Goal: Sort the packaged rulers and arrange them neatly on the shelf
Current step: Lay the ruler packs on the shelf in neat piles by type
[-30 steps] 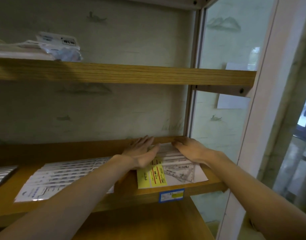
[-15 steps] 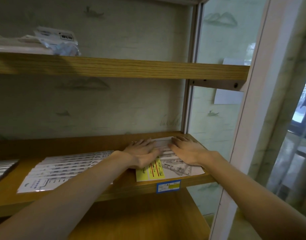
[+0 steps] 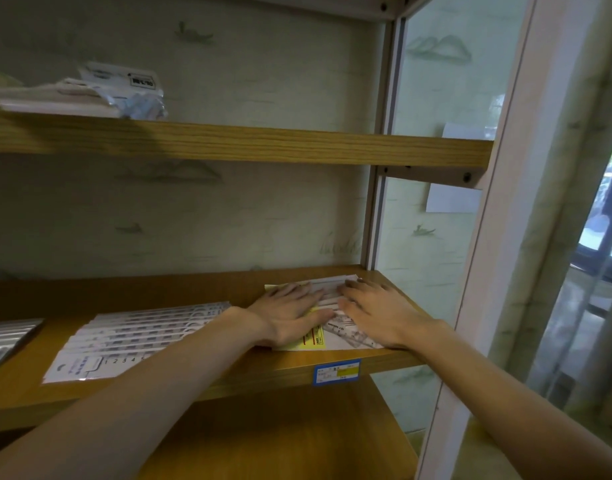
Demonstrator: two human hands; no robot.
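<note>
The stack of packaged rulers (image 3: 327,318) lies at the right end of the middle shelf (image 3: 207,382), and I judge the packs light, flat, fairly stiff and slick in their film, apt to slide over each other. My left hand (image 3: 290,315) and right hand (image 3: 379,315) rest flat on top, fingers spread, gripping nothing. I would square them by pressing the stack's side edges, well clear of the fanned rulers (image 3: 138,336) to the left.

The shelf (image 3: 200,382) is smooth, matt wood-grain board, the packaged rulers (image 3: 131,337) lie in glossy clear plastic with paper cards, and the price label (image 3: 336,372) on its edge looks like paper.
</note>
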